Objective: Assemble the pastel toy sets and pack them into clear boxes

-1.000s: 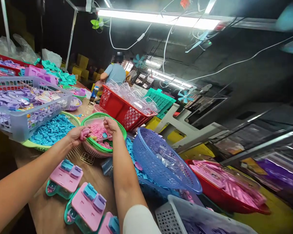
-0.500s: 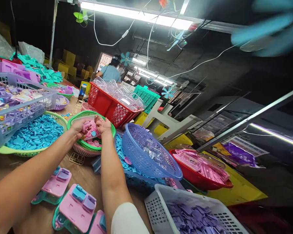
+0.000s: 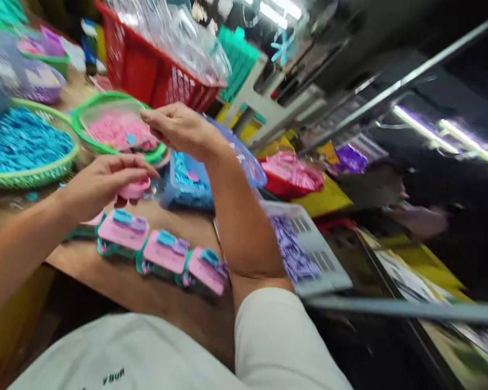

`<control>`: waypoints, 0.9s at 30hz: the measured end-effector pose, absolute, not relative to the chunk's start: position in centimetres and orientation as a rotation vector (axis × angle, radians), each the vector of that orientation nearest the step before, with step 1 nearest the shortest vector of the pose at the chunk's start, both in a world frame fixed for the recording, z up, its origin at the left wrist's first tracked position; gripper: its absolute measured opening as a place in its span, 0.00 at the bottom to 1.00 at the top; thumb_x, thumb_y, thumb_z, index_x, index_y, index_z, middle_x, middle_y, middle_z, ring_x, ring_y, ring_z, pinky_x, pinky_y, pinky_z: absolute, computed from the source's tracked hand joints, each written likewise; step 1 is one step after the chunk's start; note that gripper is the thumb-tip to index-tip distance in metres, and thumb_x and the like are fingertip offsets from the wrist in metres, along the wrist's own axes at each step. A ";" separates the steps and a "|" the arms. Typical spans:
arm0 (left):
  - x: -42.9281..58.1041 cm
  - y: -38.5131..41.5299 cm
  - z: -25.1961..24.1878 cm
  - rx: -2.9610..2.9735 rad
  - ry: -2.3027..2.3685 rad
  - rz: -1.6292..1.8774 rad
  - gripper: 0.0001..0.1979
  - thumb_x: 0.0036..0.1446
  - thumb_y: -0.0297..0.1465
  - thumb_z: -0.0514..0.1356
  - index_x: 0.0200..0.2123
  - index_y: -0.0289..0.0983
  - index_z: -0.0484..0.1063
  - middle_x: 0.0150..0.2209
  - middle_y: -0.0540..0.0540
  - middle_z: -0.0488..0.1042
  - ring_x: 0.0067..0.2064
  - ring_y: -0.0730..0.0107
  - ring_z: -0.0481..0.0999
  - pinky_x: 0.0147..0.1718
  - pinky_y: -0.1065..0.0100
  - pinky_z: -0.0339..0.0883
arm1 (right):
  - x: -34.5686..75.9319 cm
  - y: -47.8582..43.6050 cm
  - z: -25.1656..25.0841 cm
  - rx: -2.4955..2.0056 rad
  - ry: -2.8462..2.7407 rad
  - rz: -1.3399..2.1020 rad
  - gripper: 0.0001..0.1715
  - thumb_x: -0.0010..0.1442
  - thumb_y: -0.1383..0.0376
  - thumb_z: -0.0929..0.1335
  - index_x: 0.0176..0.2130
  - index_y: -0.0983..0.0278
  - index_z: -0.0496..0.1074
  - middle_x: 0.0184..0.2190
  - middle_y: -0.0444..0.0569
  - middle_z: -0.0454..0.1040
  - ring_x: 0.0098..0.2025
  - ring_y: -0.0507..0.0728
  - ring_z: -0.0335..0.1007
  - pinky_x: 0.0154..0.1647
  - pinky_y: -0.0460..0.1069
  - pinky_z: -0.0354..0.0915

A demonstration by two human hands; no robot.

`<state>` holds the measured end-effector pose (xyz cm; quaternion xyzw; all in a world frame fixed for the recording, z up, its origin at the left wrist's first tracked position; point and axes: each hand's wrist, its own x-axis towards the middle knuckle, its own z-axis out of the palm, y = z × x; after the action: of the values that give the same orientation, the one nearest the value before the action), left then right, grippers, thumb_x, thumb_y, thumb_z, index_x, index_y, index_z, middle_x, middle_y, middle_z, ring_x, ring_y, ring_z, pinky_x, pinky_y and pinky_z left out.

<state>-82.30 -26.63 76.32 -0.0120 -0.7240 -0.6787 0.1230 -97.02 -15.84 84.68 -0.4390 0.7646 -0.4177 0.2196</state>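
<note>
My left hand [image 3: 111, 181] is over the near table, its fingers curled round a pink rounded plastic piece [image 3: 135, 188]. Higher and to the right, my right hand [image 3: 183, 127] has thumb and fingers pressed together; whatever sits between them is too small or blurred to name. Just beyond both hands stands a green basket [image 3: 106, 97] with a clear tray of small pink parts [image 3: 122, 129]. Below my left hand, a row of pink-and-teal toy assemblies [image 3: 165, 252] with blue and purple pieces on top lies on the table [image 3: 158, 303].
A green-rimmed basket of blue parts [image 3: 24, 143] is at the left. Behind stands a red crate [image 3: 146, 65] of clear plastic pieces. To the right are a blue bin [image 3: 187, 189], a red basket of pink parts [image 3: 295, 176] and a grey crate [image 3: 329, 271] of purple parts.
Both hands have come back from the green basket. My left hand has moved towards the toy assemblies with pink pieces in it. My view has tilted down and blurred.
</note>
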 end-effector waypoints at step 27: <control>-75.1 -10.0 55.2 -0.818 -2.472 -0.692 0.31 0.66 0.47 0.59 0.63 0.32 0.66 0.53 0.32 0.72 0.52 0.48 0.71 0.51 0.51 0.71 | -75.5 18.0 53.0 -0.323 2.719 -2.015 0.14 0.66 0.57 0.66 0.45 0.62 0.75 0.46 0.54 0.76 0.49 0.57 0.76 0.53 0.53 0.74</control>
<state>-75.12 -10.05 55.18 -0.2961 -0.8946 -0.2505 0.2219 -75.50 17.95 53.05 -0.0944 0.7931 -0.5878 -0.1286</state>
